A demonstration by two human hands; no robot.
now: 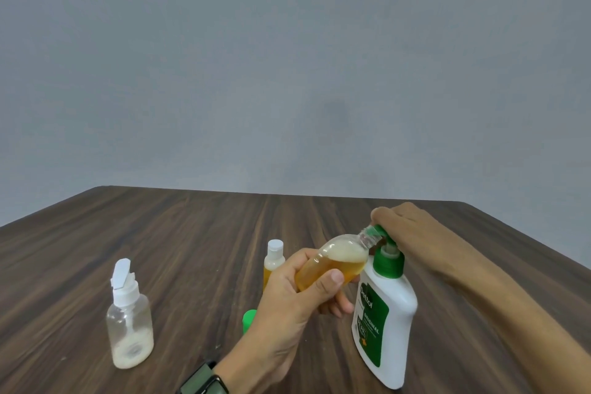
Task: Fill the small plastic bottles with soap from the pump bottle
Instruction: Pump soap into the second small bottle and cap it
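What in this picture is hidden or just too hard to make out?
- Green cap, head view: mostly behind the left hand.
- Capped small bottle: its lower part is behind that hand.
- Pump nozzle tip: inside the held bottle's neck, under the right hand; whether soap flows is unclear.
- Pump bottle label: small print unreadable.
- Watch: cut off by the bottom edge.

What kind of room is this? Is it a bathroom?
Hard to say, but probably a plain room with a work table, not a bathroom: only a dark wooden table against a bare grey wall, no sink in view. Someone is filling a small bottle from a pump bottle.
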